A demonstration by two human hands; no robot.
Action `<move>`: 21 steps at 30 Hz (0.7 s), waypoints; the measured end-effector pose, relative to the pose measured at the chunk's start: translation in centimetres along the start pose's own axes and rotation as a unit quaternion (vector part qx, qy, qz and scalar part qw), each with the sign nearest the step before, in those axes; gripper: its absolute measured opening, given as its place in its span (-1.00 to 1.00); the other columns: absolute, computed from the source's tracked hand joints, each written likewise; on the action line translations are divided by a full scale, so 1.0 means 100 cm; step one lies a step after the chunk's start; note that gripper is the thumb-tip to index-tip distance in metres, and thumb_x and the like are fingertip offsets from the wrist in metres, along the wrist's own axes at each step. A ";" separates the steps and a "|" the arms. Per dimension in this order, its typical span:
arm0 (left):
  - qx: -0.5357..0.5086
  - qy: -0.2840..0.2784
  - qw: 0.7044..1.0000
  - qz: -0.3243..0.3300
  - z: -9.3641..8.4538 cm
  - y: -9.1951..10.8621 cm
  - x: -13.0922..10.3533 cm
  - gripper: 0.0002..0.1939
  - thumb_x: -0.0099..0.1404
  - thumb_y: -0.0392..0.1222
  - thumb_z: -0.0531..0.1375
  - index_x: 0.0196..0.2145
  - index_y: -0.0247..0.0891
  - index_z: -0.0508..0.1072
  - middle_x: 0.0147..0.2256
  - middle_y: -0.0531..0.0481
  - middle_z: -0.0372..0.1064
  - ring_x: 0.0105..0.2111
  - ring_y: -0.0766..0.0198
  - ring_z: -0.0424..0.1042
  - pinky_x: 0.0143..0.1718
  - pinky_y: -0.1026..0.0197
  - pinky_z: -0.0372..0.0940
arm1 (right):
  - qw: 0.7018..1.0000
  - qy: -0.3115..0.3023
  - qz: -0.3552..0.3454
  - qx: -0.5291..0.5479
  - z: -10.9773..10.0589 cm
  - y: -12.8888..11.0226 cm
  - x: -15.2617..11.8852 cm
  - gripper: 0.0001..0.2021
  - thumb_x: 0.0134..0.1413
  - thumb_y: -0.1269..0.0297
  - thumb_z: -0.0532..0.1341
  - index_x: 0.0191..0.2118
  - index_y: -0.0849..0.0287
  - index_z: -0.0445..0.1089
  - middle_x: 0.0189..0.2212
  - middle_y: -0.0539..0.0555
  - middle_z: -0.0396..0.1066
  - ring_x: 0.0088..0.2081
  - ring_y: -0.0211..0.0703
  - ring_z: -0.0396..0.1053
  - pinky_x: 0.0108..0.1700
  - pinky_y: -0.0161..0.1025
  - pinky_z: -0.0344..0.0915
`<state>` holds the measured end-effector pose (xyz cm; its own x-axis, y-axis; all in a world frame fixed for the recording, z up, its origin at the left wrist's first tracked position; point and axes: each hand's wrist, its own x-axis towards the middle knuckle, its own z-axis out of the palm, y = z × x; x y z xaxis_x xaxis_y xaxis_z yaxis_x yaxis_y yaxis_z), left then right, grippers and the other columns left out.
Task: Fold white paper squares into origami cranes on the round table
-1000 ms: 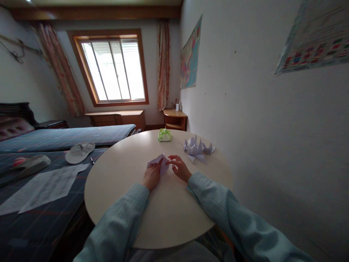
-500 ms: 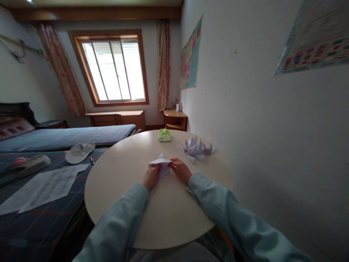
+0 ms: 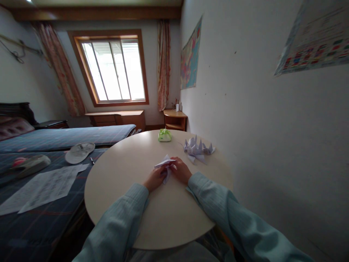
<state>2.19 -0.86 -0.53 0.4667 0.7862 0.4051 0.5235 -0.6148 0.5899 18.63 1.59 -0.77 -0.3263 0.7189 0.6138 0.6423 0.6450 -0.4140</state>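
Observation:
A partly folded sheet of white paper (image 3: 165, 162) is held between both my hands, just above the round cream table (image 3: 117, 185). My left hand (image 3: 155, 178) pinches it from the left, fingers closed on the creased middle. From the right, my right hand (image 3: 180, 169) grips it with bent fingers, close against the left fingertips. One pointed flap sticks up behind the fingers and another part hangs below them. My fingers hide the central folds. Several folded paper figures (image 3: 196, 148), pale and spiky, sit in a cluster beyond my right hand.
A green and white tissue pack (image 3: 165, 135) stands at the table's far side. To the left, a bed with a plaid cover (image 3: 62, 202) carries printed sheets (image 3: 46, 185), a white cap (image 3: 80, 153) and a pen (image 3: 92, 161). A white wall (image 3: 261, 145) rises close on the right.
The folded paper has shifted slightly right and turned, its lower part now hanging more narrowly. My left hand has moved right, bringing my fingers together. The paper figures have stayed put.

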 end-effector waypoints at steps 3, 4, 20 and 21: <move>-0.025 0.003 1.000 -0.009 0.003 -0.002 0.000 -0.51 0.03 -0.40 0.01 -0.03 -0.24 0.20 -0.18 -0.06 0.33 -0.23 0.28 0.33 -0.18 0.20 0.26 | 1.000 -0.016 0.005 -0.006 0.000 0.000 0.000 -0.79 -0.10 0.47 0.09 -0.26 0.18 0.32 -0.19 0.10 0.25 -0.13 -0.21 0.17 -0.06 -0.23 0.14; -0.027 0.004 1.000 -0.011 0.004 -0.003 0.000 -0.52 0.02 -0.41 0.01 -0.05 -0.25 0.21 -0.19 -0.06 0.33 -0.23 0.28 0.33 -0.18 0.20 0.26 | 1.000 -0.021 0.009 -0.012 0.000 0.000 0.001 -0.79 -0.10 0.47 0.09 -0.27 0.18 0.32 -0.19 0.10 0.25 -0.13 -0.22 0.17 -0.06 -0.24 0.13; 0.068 -0.016 0.998 -0.002 -0.001 0.005 -0.001 -0.54 0.00 -0.26 0.14 -0.08 -0.24 0.24 -0.08 -0.09 0.22 -0.13 0.20 0.25 -0.09 0.14 0.19 | 0.997 -0.062 0.025 -0.049 -0.004 -0.006 0.002 -0.82 -0.10 0.49 0.05 -0.33 0.22 0.33 -0.23 0.12 0.26 -0.18 -0.23 0.19 -0.09 -0.29 0.14; 0.074 -0.016 0.997 0.002 -0.001 0.005 -0.001 -0.55 0.00 -0.25 0.14 -0.08 -0.24 0.25 -0.07 -0.09 0.21 -0.13 0.20 0.25 -0.09 0.14 0.18 | 0.997 -0.060 0.026 -0.048 -0.004 -0.006 0.002 -0.82 -0.10 0.49 0.05 -0.34 0.22 0.33 -0.24 0.12 0.26 -0.19 -0.23 0.19 -0.09 -0.29 0.14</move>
<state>2.32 -1.27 -0.21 0.4903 0.7830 0.3828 0.6199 -0.6220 0.4784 18.43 1.26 -0.11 -0.3676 0.7801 0.5062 0.7222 0.5824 -0.3731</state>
